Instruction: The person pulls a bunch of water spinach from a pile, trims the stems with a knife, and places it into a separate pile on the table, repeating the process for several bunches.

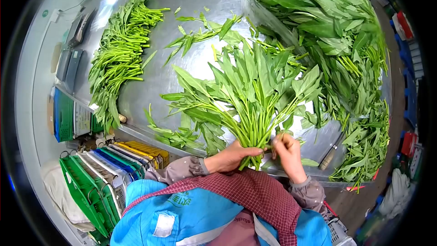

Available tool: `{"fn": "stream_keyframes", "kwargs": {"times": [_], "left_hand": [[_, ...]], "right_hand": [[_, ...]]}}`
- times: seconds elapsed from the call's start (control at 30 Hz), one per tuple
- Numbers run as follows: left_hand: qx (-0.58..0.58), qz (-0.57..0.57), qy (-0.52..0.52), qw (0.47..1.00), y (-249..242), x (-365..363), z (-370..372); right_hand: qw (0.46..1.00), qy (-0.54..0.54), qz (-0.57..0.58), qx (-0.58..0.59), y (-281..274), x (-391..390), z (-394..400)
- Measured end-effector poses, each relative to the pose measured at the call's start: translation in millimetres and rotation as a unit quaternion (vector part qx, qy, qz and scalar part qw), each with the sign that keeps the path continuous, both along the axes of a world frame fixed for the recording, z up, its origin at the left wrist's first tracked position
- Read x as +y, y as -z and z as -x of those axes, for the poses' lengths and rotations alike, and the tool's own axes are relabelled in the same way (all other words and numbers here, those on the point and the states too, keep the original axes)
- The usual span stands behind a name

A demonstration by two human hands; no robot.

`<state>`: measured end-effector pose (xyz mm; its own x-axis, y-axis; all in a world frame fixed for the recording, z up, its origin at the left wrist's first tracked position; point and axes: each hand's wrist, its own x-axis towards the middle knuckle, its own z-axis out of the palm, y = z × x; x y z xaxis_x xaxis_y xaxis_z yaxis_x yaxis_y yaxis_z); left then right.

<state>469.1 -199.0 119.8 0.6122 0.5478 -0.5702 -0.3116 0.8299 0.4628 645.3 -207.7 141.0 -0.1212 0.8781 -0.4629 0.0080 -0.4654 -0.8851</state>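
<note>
My left hand (232,156) is wrapped round the stems of a bunch of water spinach (255,105), close to the cut ends. The leaves fan out away from me over the metal table (159,70). Right beside the stems, my right hand (288,154) is closed, thumb against fingers. What it pinches, if anything, is too small to make out. Loose leaves and sprigs (184,136) lie around the bunch. A wooden-handled tool (328,157) rests at the table's near edge, right of my right hand.
A large heap of water spinach (318,23) covers the table's right side. Bunches lie in a row (123,45) at the left, stems facing inward. Stacked plastic crates (91,191) stand below at left. Dark devices (70,66) sit along the left edge.
</note>
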Motion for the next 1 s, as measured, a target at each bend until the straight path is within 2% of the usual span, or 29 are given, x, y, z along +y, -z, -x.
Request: {"fn": "stream_keyframes", "kwargs": {"times": [0.03,0.07,0.1,0.13,0.17,0.23,0.3,0.37,0.4,0.43,0.5,0.57,0.63,0.7,0.73,0.87,0.9,0.93,1.0], "left_hand": [[0.007,0.012,-0.012,1.0,-2,-1,-1],[0.015,0.024,-0.025,0.999,-2,-1,-1],[0.016,0.024,-0.025,0.999,0,0,-1],[0.026,0.001,-0.015,1.0,3,1,-1],[0.035,-0.023,-0.006,0.999,5,2,-1],[0.052,-0.016,0.008,0.998,-2,3,-2],[0.078,-0.075,0.012,0.994,-1,1,-5],[0.092,-0.109,0.023,0.989,-1,-2,-7],[0.137,-0.174,0.001,0.975,-2,-4,-9],[0.182,-0.239,-0.02,0.954,-4,-6,-10],[0.2,-0.236,0.014,0.951,-5,-5,-6],[0.166,-0.157,0.02,0.973,-8,-1,-2],[0.18,-0.18,0.015,0.967,-8,-1,-2],[0.191,-0.203,0.007,0.96,-8,-1,-3],[0.192,-0.21,0.022,0.958,-10,1,-3],[0.169,-0.214,0.042,0.961,-17,4,-6],[0.17,-0.214,0.044,0.961,-16,4,-5],[0.185,-0.22,0.044,0.957,-15,3,-5],[0.2,-0.227,0.047,0.952,-12,0,-5]], "right_hand": [[0.995,-0.073,-0.033,-0.059,-10,-6,-2],[0.988,-0.15,-0.02,0.017,-17,-9,-6],[0.988,-0.15,-0.02,0.018,-24,-12,-12],[0.968,-0.159,-0.04,0.192,-32,-14,-19],[0.917,-0.163,-0.058,0.359,-35,-14,-24],[0.875,0.112,-0.121,0.456,-30,-14,-27],[0.884,0.275,-0.169,0.337,-57,8,-18],[0.977,0.083,-0.135,0.14,-52,20,-19],[0.991,0.051,-0.115,0.054,-45,28,-7],[0.974,-0.013,-0.167,-0.15,-31,39,12],[0.899,-0.045,-0.329,-0.286,-10,45,14],[0.905,-0.034,-0.32,-0.277,-6,41,12],[0.911,-0.023,-0.309,-0.271,-3,34,7],[0.975,0.028,-0.19,-0.112,-6,28,5],[0.992,0.074,-0.096,0.014,-15,22,7],[0.989,0.1,-0.112,-0.004,-14,24,10],[0.951,0.057,-0.253,-0.169,-10,30,9],[0.866,0.012,-0.38,-0.325,-5,34,8],[0.85,-0.013,-0.371,-0.373,4,23,18]]}}
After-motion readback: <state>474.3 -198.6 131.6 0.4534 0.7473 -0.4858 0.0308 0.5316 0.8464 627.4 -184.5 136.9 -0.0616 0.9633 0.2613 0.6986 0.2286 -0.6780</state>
